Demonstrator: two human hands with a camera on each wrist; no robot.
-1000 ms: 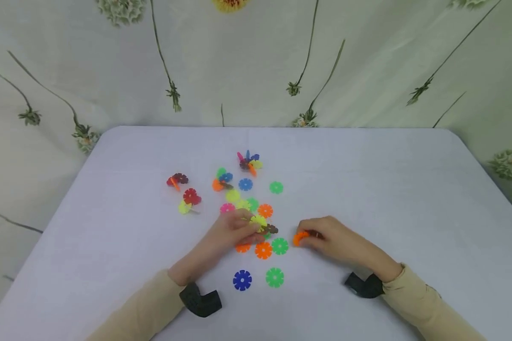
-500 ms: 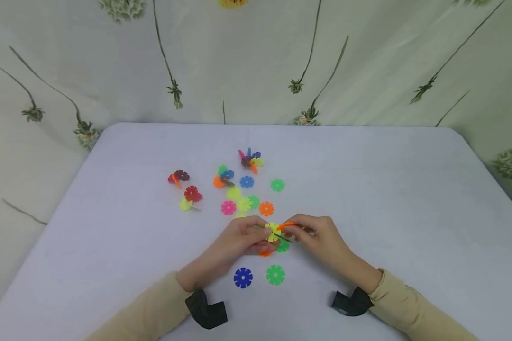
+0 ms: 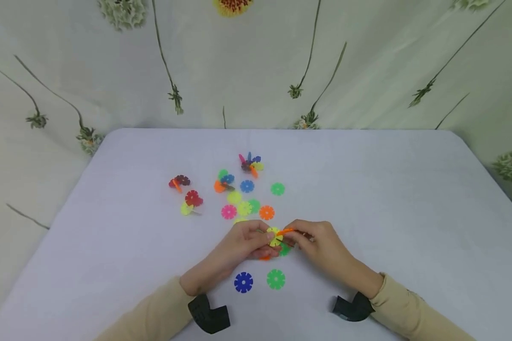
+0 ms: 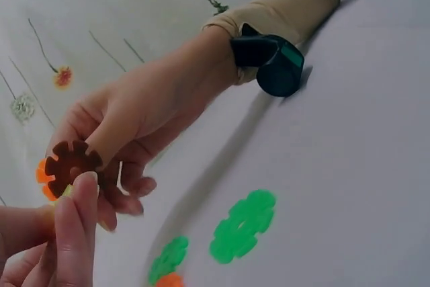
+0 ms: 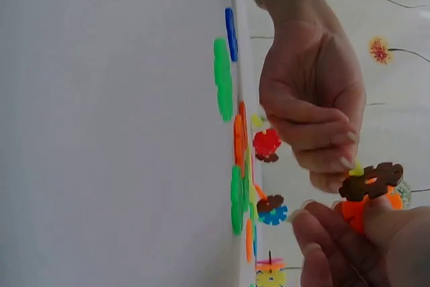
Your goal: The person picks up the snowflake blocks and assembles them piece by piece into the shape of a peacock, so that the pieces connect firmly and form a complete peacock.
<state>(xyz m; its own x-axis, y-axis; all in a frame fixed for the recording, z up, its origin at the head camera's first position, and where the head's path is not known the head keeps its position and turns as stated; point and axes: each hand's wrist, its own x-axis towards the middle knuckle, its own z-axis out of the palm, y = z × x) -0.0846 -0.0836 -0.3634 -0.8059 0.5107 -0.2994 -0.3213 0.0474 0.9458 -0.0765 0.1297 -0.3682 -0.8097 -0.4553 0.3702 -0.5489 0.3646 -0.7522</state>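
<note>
Both hands have drawn in tight since a second ago, when the right hand was off to the side picking up an orange piece; now they meet over the middle of the white table [image 3: 111, 227].

Far left, loose clusters: a red-and-yellow pair [image 3: 190, 202] and, behind it, a maroon-and-orange pair [image 3: 178, 181]. Moving in, the left hand [image 3: 243, 244] has its fingertips pinched on the small assembly [image 3: 275, 235], a yellow disc (with a brown disc [image 4: 70, 162] slotted into it, plain in the left wrist view). It's held just above the tabletop, over flat orange and green discs that lie partly hidden beneath.

Below the hands, a blue disc [image 3: 243, 282] and a green disc [image 3: 275, 279] lie flat, side by side, apart.

Right hand [image 3: 322, 244] next: thumb and fingers clamped on the orange disc [image 3: 286, 231], edge-on, touching the assembly. Beyond the hands, a scatter of loose discs [image 3: 245, 201] and a multicolour cluster [image 3: 250, 164].
</note>
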